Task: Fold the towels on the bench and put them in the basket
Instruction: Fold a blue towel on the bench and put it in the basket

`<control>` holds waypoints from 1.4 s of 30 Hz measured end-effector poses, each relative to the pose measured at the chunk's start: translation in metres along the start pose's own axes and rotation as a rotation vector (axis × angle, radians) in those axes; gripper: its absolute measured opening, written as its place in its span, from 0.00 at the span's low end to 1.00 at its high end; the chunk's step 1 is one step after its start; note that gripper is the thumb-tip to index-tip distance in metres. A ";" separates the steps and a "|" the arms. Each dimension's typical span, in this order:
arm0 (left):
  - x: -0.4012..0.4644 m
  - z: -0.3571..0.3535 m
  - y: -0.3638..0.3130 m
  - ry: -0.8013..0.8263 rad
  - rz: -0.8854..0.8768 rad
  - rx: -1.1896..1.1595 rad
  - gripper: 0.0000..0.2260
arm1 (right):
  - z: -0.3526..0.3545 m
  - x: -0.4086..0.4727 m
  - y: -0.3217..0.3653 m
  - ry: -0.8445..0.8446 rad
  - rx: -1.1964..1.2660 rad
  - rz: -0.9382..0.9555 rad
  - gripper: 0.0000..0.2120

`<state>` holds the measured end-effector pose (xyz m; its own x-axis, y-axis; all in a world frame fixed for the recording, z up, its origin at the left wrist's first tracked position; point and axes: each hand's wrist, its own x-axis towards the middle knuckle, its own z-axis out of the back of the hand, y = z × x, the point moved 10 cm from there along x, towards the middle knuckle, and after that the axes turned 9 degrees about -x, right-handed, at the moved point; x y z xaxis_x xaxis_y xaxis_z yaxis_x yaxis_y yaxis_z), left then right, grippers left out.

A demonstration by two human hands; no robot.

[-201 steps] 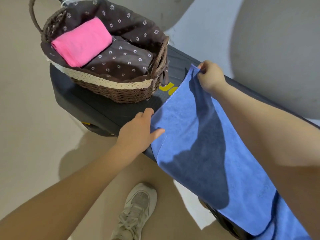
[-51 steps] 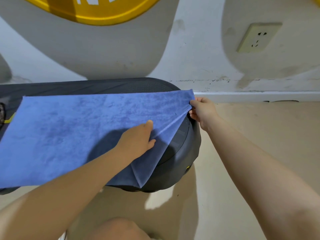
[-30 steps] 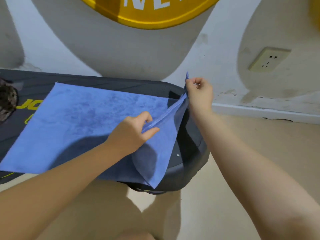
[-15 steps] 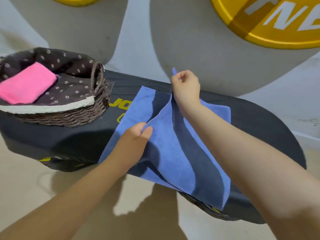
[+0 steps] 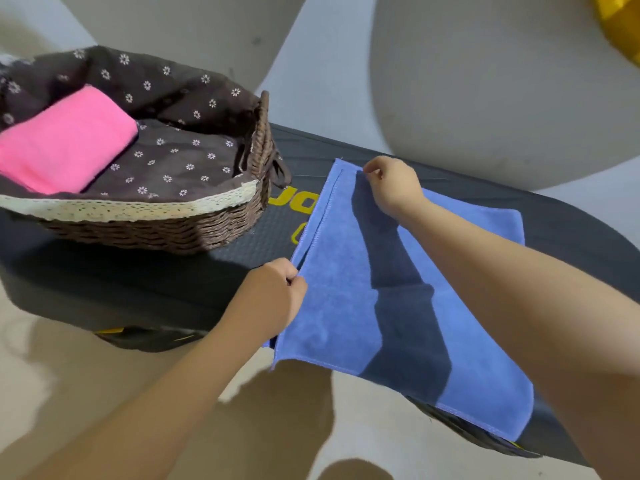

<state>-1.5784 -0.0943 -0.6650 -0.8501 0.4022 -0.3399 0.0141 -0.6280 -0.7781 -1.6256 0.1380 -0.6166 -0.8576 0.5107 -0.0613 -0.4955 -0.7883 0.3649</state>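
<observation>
A blue towel [image 5: 346, 289] lies doubled over on the black bench [image 5: 571, 233], its near part hanging over the front edge. My left hand [image 5: 273, 296] pinches the near corner of the top layer at the towel's left edge. My right hand [image 5: 391, 183] pinches the far corner of that same layer, close to the wall. The two layers' left edges lie almost together. To the left stands a brown wicker basket [image 5: 207, 230] with a dark flowered lining, and a folded pink towel [image 5: 65, 140] lies inside it.
The bench runs along a grey and white wall [image 5: 485, 81]. Yellow lettering [image 5: 291, 200] on the bench shows between basket and towel. A beige floor [image 5: 69, 375] lies below the bench's front edge, with shadows on it.
Both hands carried the towel's right end leftward over the rest and lowered it, so the towel now lies folded in half. The view swung left and the basket came fully into sight.
</observation>
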 end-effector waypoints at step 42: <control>0.056 -0.045 -0.132 -0.111 -0.543 0.554 0.13 | 0.032 0.002 -0.076 -0.040 -0.361 0.038 0.13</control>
<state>-1.6039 0.0410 -0.6056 -0.7108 0.6975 0.0907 -0.6587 -0.6150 -0.4333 -1.5855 0.2105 -0.6144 -0.8739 0.4859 -0.0152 -0.4861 -0.8738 0.0148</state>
